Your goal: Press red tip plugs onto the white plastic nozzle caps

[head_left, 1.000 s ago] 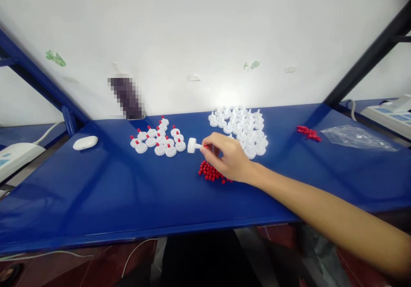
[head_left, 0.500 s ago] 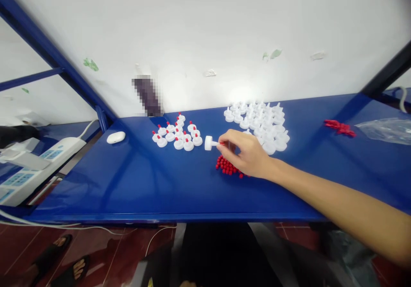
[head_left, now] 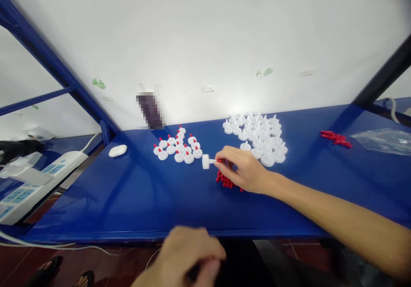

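Note:
My right hand is closed in a pinch around the spout end of a white nozzle cap. The cap lies sideways in the air, its wide base facing left. Red shows between the fingertips at the spout. Just under the hand are small red tip caps, partly covered by it. My left hand, blurred, is at the table's front edge with its fingers curled; whether it holds anything is unclear. Left of the held cap stand several nozzle caps with red tips. Behind my right hand is a cluster of plain white nozzle caps.
A blue table stands against a white wall. A white earbud case and a power strip are on the left. On the right lie a pile of red pieces and a clear plastic bag.
My left hand has risen into view from below. My right hand still pinches the nozzle cap in nearly the same place over the table. The whole view has shifted slightly.

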`<state>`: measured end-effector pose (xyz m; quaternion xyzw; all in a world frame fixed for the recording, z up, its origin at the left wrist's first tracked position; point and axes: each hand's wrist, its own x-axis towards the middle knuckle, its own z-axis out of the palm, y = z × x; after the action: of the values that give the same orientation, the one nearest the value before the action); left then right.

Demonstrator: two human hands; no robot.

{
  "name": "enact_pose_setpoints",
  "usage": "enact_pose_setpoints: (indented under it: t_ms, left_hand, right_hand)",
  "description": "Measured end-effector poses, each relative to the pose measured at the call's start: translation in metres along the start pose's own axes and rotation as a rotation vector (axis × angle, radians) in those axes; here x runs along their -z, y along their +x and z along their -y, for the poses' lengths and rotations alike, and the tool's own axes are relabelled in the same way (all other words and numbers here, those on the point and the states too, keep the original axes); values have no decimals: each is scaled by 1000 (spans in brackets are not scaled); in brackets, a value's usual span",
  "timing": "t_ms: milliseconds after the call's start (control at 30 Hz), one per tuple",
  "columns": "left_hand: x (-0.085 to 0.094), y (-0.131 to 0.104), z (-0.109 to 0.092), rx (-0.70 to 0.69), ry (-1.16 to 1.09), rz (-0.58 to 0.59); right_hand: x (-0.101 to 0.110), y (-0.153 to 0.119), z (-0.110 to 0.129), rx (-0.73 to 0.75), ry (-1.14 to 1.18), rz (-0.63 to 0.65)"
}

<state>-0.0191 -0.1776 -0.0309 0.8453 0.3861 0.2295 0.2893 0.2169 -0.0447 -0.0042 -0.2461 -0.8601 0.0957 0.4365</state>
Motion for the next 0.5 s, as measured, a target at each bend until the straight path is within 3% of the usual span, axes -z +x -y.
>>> enact_pose_setpoints:
  t_ms: [33, 67, 100, 133, 200, 333, 500]
  left_hand:
    - [17, 17, -4, -32, 12, -125]
    - [32, 36, -6, -91, 56, -320]
    - [46, 57, -7, -143, 104, -395]
    - [57, 78, -6, -163, 142, -439]
    - [71, 113, 0, -157, 154, -368]
    - [65, 141, 14, -168, 33, -205]
    - [44, 143, 18, -112, -53, -335]
  right_hand:
    - [0, 0, -1, 10, -1, -4]
    - [1, 0, -2, 18, 0, -11]
    - [2, 0, -3, 24, 2, -23]
    - [2, 0, -4, 28, 2, -38]
    - [3, 1, -6, 39, -6, -70]
    - [4, 2, -7, 90, -60, -89]
    - [5, 2, -9, 128, -246, -52]
